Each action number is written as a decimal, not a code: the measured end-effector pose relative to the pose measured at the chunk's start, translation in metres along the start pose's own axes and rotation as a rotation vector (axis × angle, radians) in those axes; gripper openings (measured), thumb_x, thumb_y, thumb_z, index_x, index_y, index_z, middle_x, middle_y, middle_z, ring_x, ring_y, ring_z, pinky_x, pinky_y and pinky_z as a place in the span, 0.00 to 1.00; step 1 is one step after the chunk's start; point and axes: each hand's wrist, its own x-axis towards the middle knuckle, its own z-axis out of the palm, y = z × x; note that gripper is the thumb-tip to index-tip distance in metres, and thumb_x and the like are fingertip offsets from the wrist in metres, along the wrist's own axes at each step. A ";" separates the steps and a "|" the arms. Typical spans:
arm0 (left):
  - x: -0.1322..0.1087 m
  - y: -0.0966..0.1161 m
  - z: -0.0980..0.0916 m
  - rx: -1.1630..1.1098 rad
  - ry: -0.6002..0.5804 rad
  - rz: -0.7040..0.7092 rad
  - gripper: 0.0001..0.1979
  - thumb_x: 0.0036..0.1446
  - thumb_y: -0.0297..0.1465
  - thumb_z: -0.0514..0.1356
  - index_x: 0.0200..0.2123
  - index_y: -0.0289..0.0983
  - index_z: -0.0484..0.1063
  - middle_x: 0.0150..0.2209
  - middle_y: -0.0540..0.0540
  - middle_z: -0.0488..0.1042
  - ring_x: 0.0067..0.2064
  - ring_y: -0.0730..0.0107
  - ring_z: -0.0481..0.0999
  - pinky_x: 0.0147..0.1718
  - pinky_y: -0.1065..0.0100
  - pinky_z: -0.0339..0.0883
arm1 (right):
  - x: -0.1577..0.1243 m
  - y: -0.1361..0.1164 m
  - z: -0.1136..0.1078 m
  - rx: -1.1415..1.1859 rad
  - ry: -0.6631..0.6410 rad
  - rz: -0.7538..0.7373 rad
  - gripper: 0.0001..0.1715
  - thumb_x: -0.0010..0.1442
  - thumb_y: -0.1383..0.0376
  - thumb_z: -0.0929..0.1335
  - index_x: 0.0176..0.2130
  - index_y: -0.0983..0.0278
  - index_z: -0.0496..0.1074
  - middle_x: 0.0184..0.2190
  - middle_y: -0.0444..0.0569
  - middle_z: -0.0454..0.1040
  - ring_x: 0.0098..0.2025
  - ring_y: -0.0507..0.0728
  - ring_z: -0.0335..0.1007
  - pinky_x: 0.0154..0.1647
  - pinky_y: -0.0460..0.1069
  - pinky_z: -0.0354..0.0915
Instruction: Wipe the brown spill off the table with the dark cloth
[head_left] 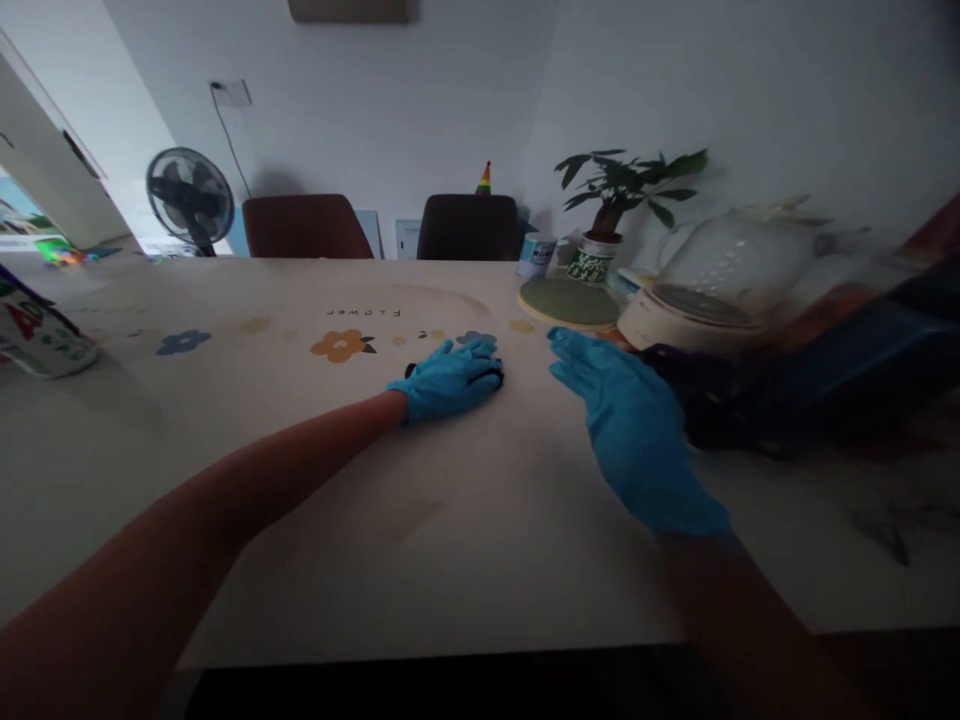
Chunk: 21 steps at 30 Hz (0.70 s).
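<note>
My left hand [448, 382], in a blue glove, rests palm down near the middle of the white tabletop [480, 540]. Dark edges of a black, cloth-like thing [500, 375] stick out at its fingertips and by the wrist; the palm hides most of it. A printed blue flower [477, 341] lies just beyond those fingers. Also gloved in blue, my right hand [634, 430] is held out on the right with its fingers stretched forward, holding nothing. Its fingertips are near a round green mat [568, 302]; whether the hand touches the table I cannot tell.
On the right stand a glass kettle [739, 260] with a pale base, a potted plant [600, 200], a blue-white can [535, 256] and a blurred dark blue item [862, 360]. Another can [41, 330] stands at left. Two chairs [304, 226] and a fan [191, 195] are behind.
</note>
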 end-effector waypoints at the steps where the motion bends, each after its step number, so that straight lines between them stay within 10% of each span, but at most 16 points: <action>1: 0.014 0.000 -0.001 0.001 0.012 -0.026 0.31 0.89 0.46 0.51 0.84 0.43 0.74 0.92 0.38 0.59 0.94 0.43 0.54 0.92 0.28 0.38 | 0.000 0.000 0.000 0.005 0.002 0.003 0.13 0.77 0.51 0.79 0.56 0.50 0.91 0.69 0.47 0.91 0.77 0.68 0.85 0.84 0.71 0.77; 10: 0.061 0.006 -0.003 -0.021 0.005 -0.015 0.32 0.88 0.43 0.48 0.79 0.37 0.80 0.86 0.36 0.71 0.86 0.46 0.71 0.91 0.45 0.54 | 0.002 0.000 -0.003 -0.019 0.009 0.006 0.17 0.76 0.51 0.78 0.57 0.54 0.91 0.71 0.54 0.89 0.80 0.73 0.81 0.84 0.73 0.76; 21: -0.076 0.034 0.008 -0.148 -0.135 0.234 0.31 0.89 0.44 0.54 0.84 0.40 0.75 0.88 0.39 0.68 0.92 0.52 0.61 0.94 0.42 0.42 | 0.003 0.004 0.000 -0.047 0.038 0.002 0.13 0.76 0.57 0.77 0.55 0.54 0.92 0.71 0.54 0.89 0.79 0.74 0.81 0.83 0.71 0.77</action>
